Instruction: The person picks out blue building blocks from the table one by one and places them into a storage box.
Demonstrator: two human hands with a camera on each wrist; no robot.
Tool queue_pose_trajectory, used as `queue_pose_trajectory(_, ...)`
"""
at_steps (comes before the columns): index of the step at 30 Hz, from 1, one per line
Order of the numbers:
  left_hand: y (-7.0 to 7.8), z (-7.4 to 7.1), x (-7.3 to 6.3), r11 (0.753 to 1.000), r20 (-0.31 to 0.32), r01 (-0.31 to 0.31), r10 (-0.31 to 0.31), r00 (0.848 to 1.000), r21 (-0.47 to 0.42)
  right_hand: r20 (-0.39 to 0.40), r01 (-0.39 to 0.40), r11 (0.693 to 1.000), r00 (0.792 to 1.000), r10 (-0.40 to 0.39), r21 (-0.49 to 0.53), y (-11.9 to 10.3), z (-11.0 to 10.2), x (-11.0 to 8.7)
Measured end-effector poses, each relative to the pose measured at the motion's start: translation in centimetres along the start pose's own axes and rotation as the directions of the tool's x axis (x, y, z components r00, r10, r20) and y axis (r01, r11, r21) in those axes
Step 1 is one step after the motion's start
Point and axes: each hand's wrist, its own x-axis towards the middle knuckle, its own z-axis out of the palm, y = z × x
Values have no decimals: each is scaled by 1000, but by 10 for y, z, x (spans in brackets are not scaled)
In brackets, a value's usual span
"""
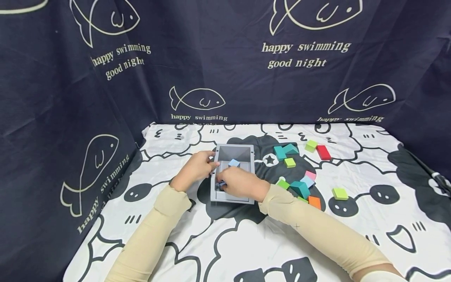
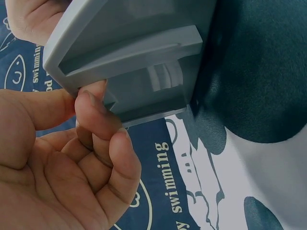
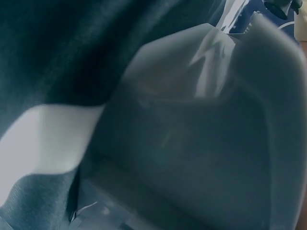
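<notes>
A grey open box (image 1: 232,199) stands on the cloth. My left hand (image 1: 198,169) is at its left side; in the left wrist view, the thumb and index finger of that hand (image 2: 72,158) pinch the edge of the box (image 2: 134,52). My right hand (image 1: 243,182) reaches into the near part of the box, its fingers pinching a small blue block (image 1: 220,183) that is mostly hidden. Farther back inside the box lies a light blue block (image 1: 234,163). The right wrist view shows the box wall (image 3: 182,143) up close, without the fingers.
Right of the box lie several loose blocks, among them a red block (image 1: 323,152), a teal triangle (image 1: 300,189), an orange block (image 1: 314,202) and a lime block (image 1: 340,194). A dark printed curtain (image 1: 225,70) hangs behind the patterned cloth (image 1: 155,231).
</notes>
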Motion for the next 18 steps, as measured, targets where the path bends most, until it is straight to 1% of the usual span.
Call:
queue_pose_trajectory(8, 0, 0, 1, 1000, 1, 7, -7, 1000, 0, 7, -9, 1000, 1000, 9, 7, -1, -2, 0)
queue_pose_trajectory(18, 1, -1, -1, 1000, 7, 7, -7, 1000, 8, 2, -22, 1000, 1000, 22, -16, 0, 0, 0)
